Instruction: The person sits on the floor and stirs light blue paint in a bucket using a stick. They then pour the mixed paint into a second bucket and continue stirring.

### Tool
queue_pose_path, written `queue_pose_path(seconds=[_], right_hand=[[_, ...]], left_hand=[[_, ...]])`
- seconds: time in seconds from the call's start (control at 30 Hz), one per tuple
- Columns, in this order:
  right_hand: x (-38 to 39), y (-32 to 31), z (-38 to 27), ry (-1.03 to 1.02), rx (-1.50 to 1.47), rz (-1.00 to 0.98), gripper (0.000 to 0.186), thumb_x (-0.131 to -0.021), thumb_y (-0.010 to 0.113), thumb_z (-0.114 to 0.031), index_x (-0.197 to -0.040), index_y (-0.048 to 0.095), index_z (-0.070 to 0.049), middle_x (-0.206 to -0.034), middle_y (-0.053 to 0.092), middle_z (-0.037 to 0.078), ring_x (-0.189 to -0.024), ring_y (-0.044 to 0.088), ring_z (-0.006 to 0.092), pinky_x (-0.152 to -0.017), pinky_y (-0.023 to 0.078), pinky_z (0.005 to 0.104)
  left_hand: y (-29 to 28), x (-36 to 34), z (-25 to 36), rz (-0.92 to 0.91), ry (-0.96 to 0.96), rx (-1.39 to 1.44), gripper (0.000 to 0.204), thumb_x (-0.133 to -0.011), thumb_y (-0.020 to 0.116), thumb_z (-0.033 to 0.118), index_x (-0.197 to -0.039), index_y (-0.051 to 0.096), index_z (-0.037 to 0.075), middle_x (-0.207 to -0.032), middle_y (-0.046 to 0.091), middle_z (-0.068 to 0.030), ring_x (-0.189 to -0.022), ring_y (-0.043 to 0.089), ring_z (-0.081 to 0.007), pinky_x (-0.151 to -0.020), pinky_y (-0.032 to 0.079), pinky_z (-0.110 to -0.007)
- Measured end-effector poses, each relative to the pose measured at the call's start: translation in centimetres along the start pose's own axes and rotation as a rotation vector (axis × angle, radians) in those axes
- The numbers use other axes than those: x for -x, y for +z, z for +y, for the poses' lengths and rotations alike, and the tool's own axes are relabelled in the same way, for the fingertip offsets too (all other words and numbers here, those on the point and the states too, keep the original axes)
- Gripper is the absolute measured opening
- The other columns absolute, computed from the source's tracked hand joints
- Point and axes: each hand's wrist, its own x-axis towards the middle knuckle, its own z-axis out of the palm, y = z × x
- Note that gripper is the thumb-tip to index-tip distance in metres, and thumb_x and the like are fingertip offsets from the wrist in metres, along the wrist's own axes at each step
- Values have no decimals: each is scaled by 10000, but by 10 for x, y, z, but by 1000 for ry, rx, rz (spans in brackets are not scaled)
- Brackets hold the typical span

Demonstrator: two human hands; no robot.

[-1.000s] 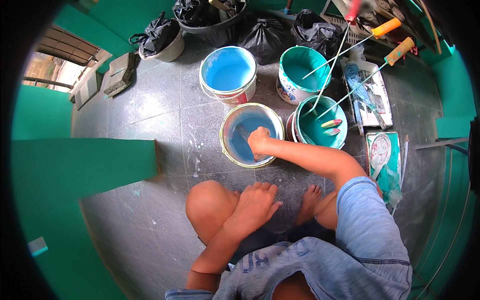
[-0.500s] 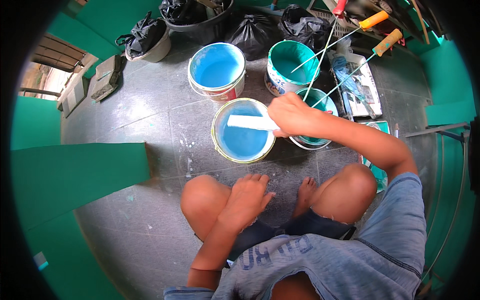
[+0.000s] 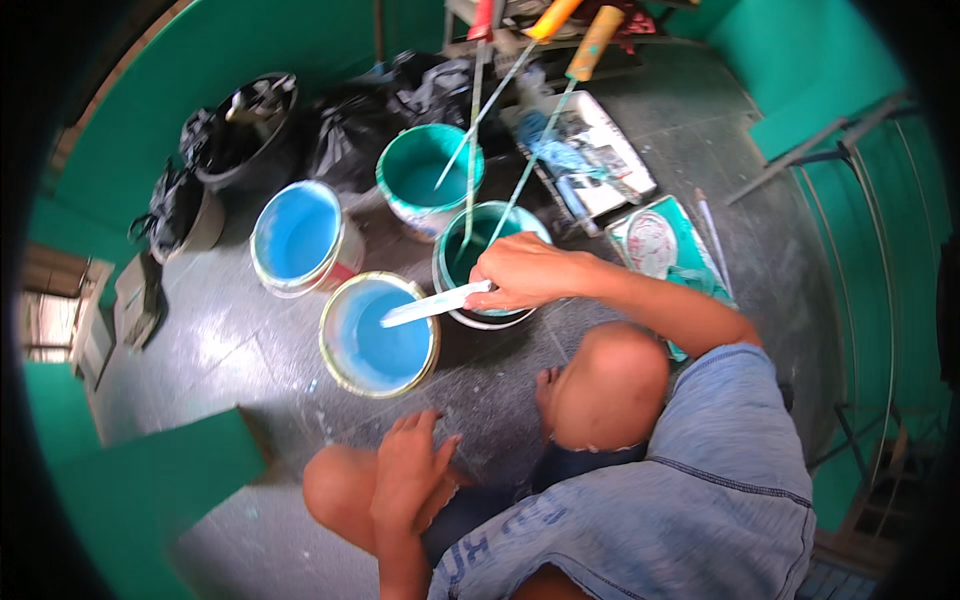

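My right hand (image 3: 525, 270) is closed around one end of a flat white stick (image 3: 430, 305). The stick's other end slants down over a bucket of light blue paint (image 3: 324, 350); I cannot tell whether it touches the paint. Right beside that hand stands a smaller bucket of dark green paint (image 3: 441, 282), partly hidden by the hand. My left hand (image 3: 408, 465) lies on my left knee, fingers loosely extended, holding nothing.
Behind stand another blue paint bucket (image 3: 345, 255) and a teal one (image 3: 388, 195). Long rods with red (image 3: 481, 22), yellow (image 3: 553, 18) and orange (image 3: 595, 45) handles rise from the buckets. Right are a white tray (image 3: 640, 180) and a green-stained tray (image 3: 650, 245). Black bags (image 3: 350, 140) stand behind.
The view has turned, so the buckets sit further left and the right-hand trays show more. The stick has tilted, its free end now lower, pointing down-left. My left hand stays on the knee.
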Motion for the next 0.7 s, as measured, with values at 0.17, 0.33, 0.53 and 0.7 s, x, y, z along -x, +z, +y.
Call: queue_pose_path(seconds=[0.17,0.33,0.53,0.7], right_hand=[[25,41,42,-83,-225,114,368,-856,585,-416,-885,706,-71,-692,644,139,-676,631,323,-621,466,416],[17,41,63,28,-490,-26,474,-929,492,-441,-785,660,-23,-574,534,84,-554,505,200,-556,400,362],[78,28,128,314,-1304,-7,518,-958,432,-430,-1045,611,48,-601,404,-57,-488,311,28,-417,261,192],[148,86,243,384,-1829,490,529,-952,406,-442,-1114,521,48,-609,364,-54,-475,311,44,-413,266,191]], left_hand=[[1,-13,9,-54,-46,-46,359,-782,666,256,-1037,592,15,-939,635,-169,-902,599,-343,-783,473,-419],[2,-12,11,-45,-53,-53,350,-788,655,259,-1028,588,13,-936,634,-169,-890,598,-345,-779,471,-415],[0,-11,13,12,-60,-65,318,-800,634,244,-1011,584,11,-912,621,-156,-886,578,-345,-777,455,-418],[1,-11,11,38,-90,-46,298,-801,641,216,-988,564,-3,-921,611,-166,-913,569,-341,-792,450,-422]])
